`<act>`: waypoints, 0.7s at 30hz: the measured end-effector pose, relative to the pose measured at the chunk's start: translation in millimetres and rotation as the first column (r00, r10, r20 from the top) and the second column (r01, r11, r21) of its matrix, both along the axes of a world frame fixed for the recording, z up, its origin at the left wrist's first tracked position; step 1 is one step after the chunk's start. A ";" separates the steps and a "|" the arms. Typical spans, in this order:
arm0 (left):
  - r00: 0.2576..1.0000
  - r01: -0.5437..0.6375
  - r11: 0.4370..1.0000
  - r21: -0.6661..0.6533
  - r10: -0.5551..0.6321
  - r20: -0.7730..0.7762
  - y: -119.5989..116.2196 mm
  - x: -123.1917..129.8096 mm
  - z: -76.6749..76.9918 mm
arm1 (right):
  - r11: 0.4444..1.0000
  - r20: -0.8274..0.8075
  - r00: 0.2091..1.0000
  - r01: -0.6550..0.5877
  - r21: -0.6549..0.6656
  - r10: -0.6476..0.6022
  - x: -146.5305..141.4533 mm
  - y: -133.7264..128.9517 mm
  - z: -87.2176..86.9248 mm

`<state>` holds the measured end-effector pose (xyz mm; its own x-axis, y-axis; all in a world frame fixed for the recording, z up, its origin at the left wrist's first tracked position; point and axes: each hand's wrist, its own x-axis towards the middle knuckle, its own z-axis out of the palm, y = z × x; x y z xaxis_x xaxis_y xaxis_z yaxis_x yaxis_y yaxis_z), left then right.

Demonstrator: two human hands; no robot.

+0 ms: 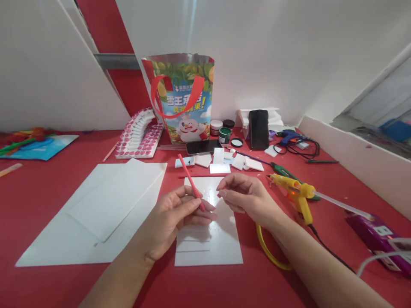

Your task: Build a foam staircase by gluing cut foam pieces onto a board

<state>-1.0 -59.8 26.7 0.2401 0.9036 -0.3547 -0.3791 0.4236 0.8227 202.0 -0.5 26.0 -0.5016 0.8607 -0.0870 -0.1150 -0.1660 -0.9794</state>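
Observation:
My left hand (pixel 175 216) holds a thin red stick (pixel 189 172) between thumb and fingers, its upper end tilted up and to the left. To its right, my right hand (pixel 252 199) is closed in a pinch on a small red piece (pixel 220 195), mostly hidden by the fingertips. Both hands are above a glossy white board (pixel 226 246). Smaller white strips (pixel 192 245) lie on that board under my left hand. Another red stick (pixel 205 175) lies along the board's far edge.
Larger white sheets (pixel 61 239) lie left. A yellow glue gun (pixel 300 194) with a lit orange light stands right, near a purple power strip (pixel 369 237) and a yellow ring (pixel 268 252). Behind are white cut pieces (pixel 220 168), paint jars (pixel 224 136), a phone (pixel 258 129) and a printed bag (pixel 186 102).

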 end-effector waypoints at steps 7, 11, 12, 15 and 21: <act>0.981 0.068 0.992 -0.103 -0.048 0.189 2.1 -6.2 -1.4 | 0.999 -0.030 1.000 0.003 -0.035 -0.004 -0.1 0.6 -1.9; 0.977 0.171 0.984 -0.042 -0.164 0.138 -0.1 -5.1 0.5 | 0.994 -0.098 0.994 0.026 -0.110 -0.037 0.7 2.5 -2.0; 0.973 0.206 0.978 -0.020 -0.203 0.111 -1.3 -4.5 0.6 | 0.990 -0.117 0.992 0.041 -0.135 -0.057 0.7 3.0 -1.5; 0.971 0.238 0.970 0.039 -0.237 -0.042 -5.5 -2.6 -0.5 | 0.981 -0.145 0.983 0.086 -0.174 -0.112 0.7 4.6 0.7; 0.923 0.276 0.956 0.099 -0.235 -0.306 -8.3 -7.8 -1.6 | 0.980 -0.169 0.971 0.149 -0.131 -0.170 4.0 9.8 2.0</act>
